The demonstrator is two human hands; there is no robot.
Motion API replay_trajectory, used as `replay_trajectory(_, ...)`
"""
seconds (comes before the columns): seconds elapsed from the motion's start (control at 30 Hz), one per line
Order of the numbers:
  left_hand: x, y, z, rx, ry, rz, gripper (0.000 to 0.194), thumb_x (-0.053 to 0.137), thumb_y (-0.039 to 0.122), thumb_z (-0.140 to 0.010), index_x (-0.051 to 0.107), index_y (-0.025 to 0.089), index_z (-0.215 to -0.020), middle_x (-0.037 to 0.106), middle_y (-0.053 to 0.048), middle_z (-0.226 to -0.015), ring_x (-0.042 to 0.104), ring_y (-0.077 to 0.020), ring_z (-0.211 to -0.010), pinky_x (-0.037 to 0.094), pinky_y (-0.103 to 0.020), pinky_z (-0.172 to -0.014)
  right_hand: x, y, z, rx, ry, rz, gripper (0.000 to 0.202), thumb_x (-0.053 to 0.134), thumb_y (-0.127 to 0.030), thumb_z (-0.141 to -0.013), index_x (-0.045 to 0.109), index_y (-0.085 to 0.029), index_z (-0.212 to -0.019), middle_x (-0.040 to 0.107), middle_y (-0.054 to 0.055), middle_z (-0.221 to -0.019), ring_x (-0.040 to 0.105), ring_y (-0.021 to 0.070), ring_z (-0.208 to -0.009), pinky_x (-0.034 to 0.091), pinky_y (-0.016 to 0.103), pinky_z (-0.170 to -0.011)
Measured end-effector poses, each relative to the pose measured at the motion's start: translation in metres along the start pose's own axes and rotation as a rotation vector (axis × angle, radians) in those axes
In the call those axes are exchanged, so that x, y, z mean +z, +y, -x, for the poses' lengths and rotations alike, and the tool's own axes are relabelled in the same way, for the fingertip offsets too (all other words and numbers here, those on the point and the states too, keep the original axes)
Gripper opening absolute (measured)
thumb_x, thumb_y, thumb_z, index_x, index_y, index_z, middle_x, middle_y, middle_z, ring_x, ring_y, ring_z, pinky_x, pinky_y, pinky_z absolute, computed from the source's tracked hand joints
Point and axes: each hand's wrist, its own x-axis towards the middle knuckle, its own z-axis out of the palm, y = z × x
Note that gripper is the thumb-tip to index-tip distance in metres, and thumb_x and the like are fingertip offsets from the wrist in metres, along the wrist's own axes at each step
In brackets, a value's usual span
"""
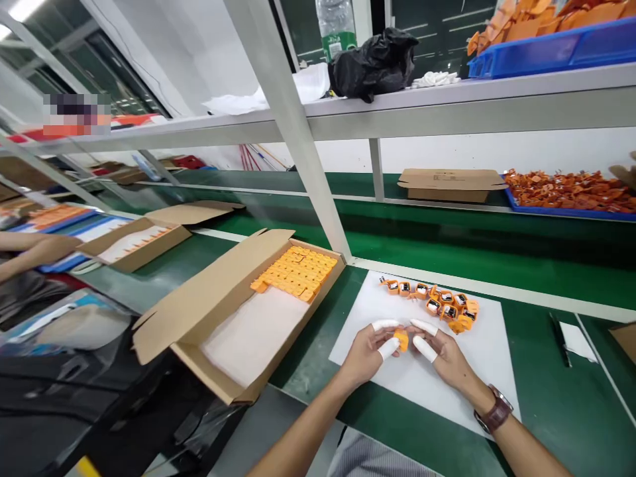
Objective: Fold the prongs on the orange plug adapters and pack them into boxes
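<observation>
While the left hand (365, 354) pinches a small orange piece (401, 340) over the white sheet (489, 344), the right hand (450, 358) is just beside it, thumb and pointing finger apart. I cannot tell if it touches the piece. More orange pieces (433, 307) sit behind, on the sheet. A cardboard box (218, 298) is to the left.

Up on the upper shelf (472, 109), a clear plastic bottle (336, 23) with a green label stands behind a bunched black plastic bag (375, 63), a white bundle (436, 80) to the bag's right! Down on the green tabletop (544, 397), a black pen (561, 341) lies beside a white paper slip (579, 341); far left, a co-worker's forearm (42, 252)!
</observation>
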Motion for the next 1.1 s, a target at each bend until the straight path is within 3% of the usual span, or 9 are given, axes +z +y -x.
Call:
replay_trajectory(0.1, 0.004, 0.002, 0.002, -0.018, -0.01, 0.0, 0.039, 0.082, 0.035, -0.075, 0.071, 0.017, -0.108, 0.074, -0.014, -0.117, 0.073, -0.0271, -0.095, 0.062, -0.033, -0.069, 0.001, -0.003, -0.001, -0.006, 0.007, -0.022, 0.046, 0.063, -0.051, -0.09, 0.061, -0.024, -0.128, 0.072, 0.01, -0.115, 0.07, 0.0237, -0.099, 0.054, 0.044, -0.095)
replay_trajectory(0.3, 0.006, 0.0, -0.003, -0.033, -0.018, -0.007, 0.037, 0.086, 0.032, -0.068, 0.075, 0.017, -0.1, 0.078, -0.011, -0.11, 0.072, -0.0293, -0.105, 0.057, -0.043, -0.098, 0.003, 0.001, 0.0, 0.009, 0.026, -0.031, 0.047, 0.073, -0.047, -0.084, 0.065, -0.023, -0.124, 0.074, 0.008, -0.107, 0.07, 0.0242, -0.098, 0.056, 0.044, -0.092)
replay_trajectory(0.57, 0.009, -0.017, -0.013, -0.01, -0.019, -0.035, 0.034, 0.086, 0.04, -0.067, 0.079, 0.018, -0.092, 0.079, -0.011, -0.11, 0.073, -0.0319, -0.106, 0.054, -0.048, -0.102, 0.003, 0.011, -0.004, 0.031, 0.077, -0.076, 0.049, 0.078, -0.042, -0.08, 0.064, -0.02, -0.122, 0.074, 0.008, -0.106, 0.07, 0.022, -0.096, 0.056, 0.045, -0.094)
replay_trajectory(0.73, 0.009, -0.02, -0.011, 0.035, 0.004, -0.092, 0.035, 0.08, 0.041, -0.075, 0.077, 0.021, -0.103, 0.078, -0.01, -0.112, 0.074, -0.0307, -0.101, 0.06, -0.047, -0.094, 0.002, 0.006, -0.006, 0.054, 0.096, -0.143, 0.053, 0.077, -0.046, -0.08, 0.061, -0.021, -0.123, 0.074, 0.01, -0.11, 0.071, 0.0228, -0.099, 0.059, 0.044, -0.091)
replay_trajectory(0.8, 0.008, -0.019, -0.006, 0.106, 0.048, -0.158, 0.027, 0.075, 0.037, -0.081, 0.075, 0.023, -0.104, 0.074, -0.01, -0.121, 0.072, -0.0294, -0.108, 0.059, -0.045, -0.095, 0.002, 0.002, -0.005, 0.069, 0.108, -0.168, 0.054, 0.077, -0.048, -0.081, 0.06, -0.021, -0.124, 0.074, 0.01, -0.11, 0.072, 0.0225, -0.096, 0.061, 0.042, -0.085)
replay_trajectory(0.87, 0.007, -0.017, 0.0, 0.274, 0.081, -0.318, 0.021, 0.073, 0.029, -0.084, 0.075, 0.026, -0.105, 0.07, -0.009, -0.127, 0.068, -0.028, -0.115, 0.057, -0.043, -0.098, 0.001, -0.001, -0.005, 0.084, 0.121, -0.182, 0.054, 0.076, -0.048, -0.081, 0.06, -0.021, -0.125, 0.074, 0.01, -0.109, 0.073, 0.0208, -0.089, 0.061, 0.04, -0.08)
replay_trajectory(0.97, 0.009, -0.017, 0.006, 0.549, 0.061, -0.595, 0.028, 0.076, 0.021, -0.082, 0.072, 0.028, -0.109, 0.07, -0.009, -0.123, 0.066, -0.0275, -0.114, 0.055, -0.043, -0.1, 0.001, -0.002, -0.004, 0.094, 0.129, -0.191, 0.053, 0.076, -0.05, -0.081, 0.061, -0.021, -0.123, 0.075, 0.009, -0.104, 0.072, 0.018, -0.077, 0.061, 0.039, -0.077)
replay_trajectory(1.1, 0.015, -0.025, 0.004, 0.624, 0.107, -0.717, 0.032, 0.074, 0.018, -0.082, 0.066, 0.026, -0.112, 0.067, -0.01, -0.114, 0.068, -0.0261, -0.104, 0.057, -0.04, -0.091, 0.002, -0.001, -0.004, 0.091, 0.132, -0.182, 0.054, 0.077, -0.051, -0.078, 0.063, -0.021, -0.121, 0.076, 0.008, -0.101, 0.073, 0.0213, -0.087, 0.059, 0.043, -0.087)
